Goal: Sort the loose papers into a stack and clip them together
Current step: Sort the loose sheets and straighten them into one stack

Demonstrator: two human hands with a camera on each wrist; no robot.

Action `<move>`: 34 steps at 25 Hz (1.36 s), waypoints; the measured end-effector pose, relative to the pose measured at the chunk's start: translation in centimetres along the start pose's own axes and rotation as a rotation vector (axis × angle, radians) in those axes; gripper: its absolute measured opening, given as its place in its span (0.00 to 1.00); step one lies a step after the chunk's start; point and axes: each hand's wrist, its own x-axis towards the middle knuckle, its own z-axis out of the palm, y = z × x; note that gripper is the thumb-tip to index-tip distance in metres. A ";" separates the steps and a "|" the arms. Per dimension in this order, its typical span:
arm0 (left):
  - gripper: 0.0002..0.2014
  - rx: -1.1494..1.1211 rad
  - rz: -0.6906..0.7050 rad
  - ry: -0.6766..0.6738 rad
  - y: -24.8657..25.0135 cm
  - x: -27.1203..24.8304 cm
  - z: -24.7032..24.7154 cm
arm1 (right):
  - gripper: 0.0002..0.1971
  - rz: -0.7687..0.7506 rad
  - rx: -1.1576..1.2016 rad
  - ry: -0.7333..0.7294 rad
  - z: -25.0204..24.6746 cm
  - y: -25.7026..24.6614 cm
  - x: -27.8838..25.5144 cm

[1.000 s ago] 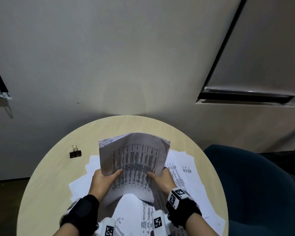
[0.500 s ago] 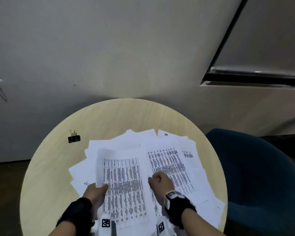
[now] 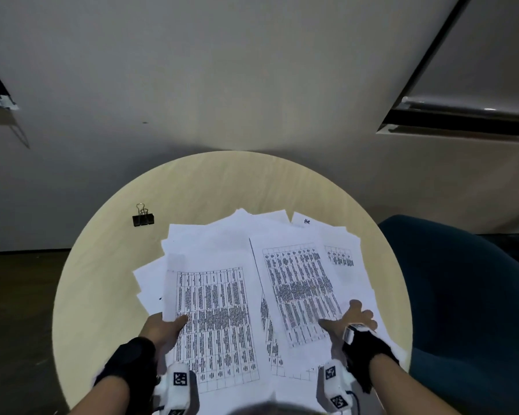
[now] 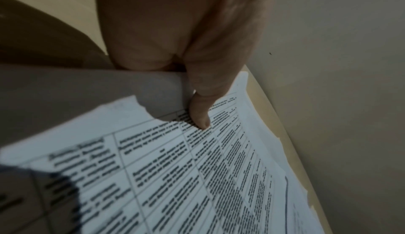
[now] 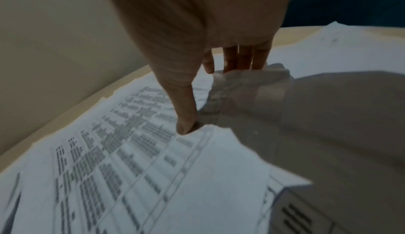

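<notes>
Loose white papers (image 3: 222, 235) lie fanned over the near half of a round wooden table (image 3: 222, 181). My left hand (image 3: 174, 320) pinches the left edge of a printed table sheet (image 3: 216, 319), thumb (image 4: 199, 116) on top and fingers hidden underneath. My right hand (image 3: 346, 317) lies on a second printed sheet (image 3: 300, 289) to the right, fingers (image 5: 241, 59) straight and spread, thumb (image 5: 186, 125) pressing the print. A black binder clip (image 3: 143, 218) sits alone on the table's far left, well beyond my left hand.
A dark blue chair (image 3: 462, 295) stands against the table's right side. A pale wall rises just behind the table. Bare wood shows at the back and on the left around the clip. Dark floor lies to the left.
The bundle that both hands held upright a second ago now lies flat on the pile. My right hand has slid right onto another printed sheet and spread its fingers.
</notes>
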 end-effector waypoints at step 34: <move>0.18 -0.166 0.118 0.121 -2.0 -2.5 1.4 | 0.54 -0.271 0.191 -0.044 4.1 -0.5 -6.3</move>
